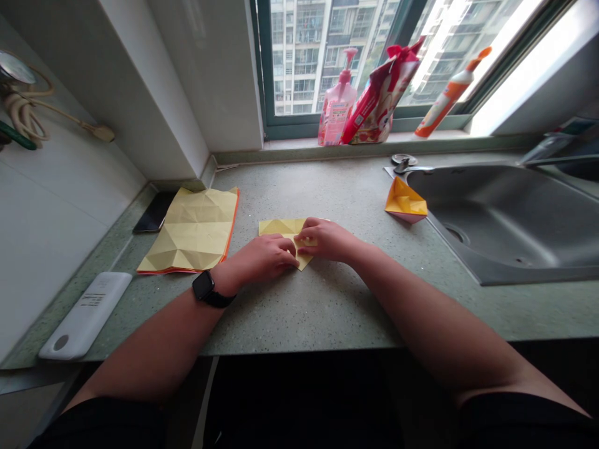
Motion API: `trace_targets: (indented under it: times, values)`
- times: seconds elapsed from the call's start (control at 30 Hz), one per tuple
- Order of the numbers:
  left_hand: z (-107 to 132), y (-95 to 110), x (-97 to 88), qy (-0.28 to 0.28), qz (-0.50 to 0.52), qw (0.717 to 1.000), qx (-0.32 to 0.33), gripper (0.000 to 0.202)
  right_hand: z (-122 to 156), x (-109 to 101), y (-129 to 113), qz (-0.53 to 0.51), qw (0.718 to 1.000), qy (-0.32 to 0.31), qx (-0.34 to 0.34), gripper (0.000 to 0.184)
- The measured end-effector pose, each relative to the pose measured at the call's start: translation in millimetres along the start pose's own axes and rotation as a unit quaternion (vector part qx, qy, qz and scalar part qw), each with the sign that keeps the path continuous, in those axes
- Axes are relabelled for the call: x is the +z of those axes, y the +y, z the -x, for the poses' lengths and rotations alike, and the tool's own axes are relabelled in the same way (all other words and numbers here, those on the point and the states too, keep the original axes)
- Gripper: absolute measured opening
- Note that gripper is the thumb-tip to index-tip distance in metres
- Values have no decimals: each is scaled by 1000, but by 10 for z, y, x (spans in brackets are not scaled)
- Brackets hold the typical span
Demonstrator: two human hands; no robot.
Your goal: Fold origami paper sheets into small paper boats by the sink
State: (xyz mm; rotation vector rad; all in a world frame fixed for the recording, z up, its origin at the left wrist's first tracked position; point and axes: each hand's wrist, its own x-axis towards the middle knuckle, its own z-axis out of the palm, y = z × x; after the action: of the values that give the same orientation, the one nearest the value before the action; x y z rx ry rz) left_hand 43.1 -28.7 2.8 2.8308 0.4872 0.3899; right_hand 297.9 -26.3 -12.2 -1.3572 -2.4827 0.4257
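Observation:
A folded yellow paper (277, 227) lies on the green counter (327, 299) in front of me. My left hand (262, 257), with a black watch on its wrist, presses curled fingers onto the paper's near edge. My right hand (325, 240) pinches the paper from the right, fingertips meeting those of the left hand. Most of the paper's right part is hidden under both hands.
A stack of creased yellow sheets (196, 231) lies to the left, beside a dark phone (153, 213). A white remote (84, 315) rests at the counter's left edge. A folded orange paper shape (405, 201) sits by the steel sink (505, 218). Bottles and a red bag (381, 100) stand on the windowsill.

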Motion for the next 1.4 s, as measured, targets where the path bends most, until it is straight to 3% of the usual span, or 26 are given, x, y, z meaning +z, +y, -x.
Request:
trace_targets:
  times: [0.17, 0.47, 1.07, 1.4]
  values:
    - [14, 68, -92, -22, 12, 999, 24, 14, 1, 16, -18, -3, 1000, 4, 16, 16]
    - [18, 96, -127, -28, 17, 999, 5, 15, -3, 29, -25, 21, 999, -3, 43, 24]
    - [254, -297, -342, -1, -56, 982, -178, 29, -14, 47, 4, 7, 999, -4, 34, 21]
    - [311, -466, -233, 53, -125, 951, -277, 32, -16, 38, -2, 6, 999, -11, 38, 22]
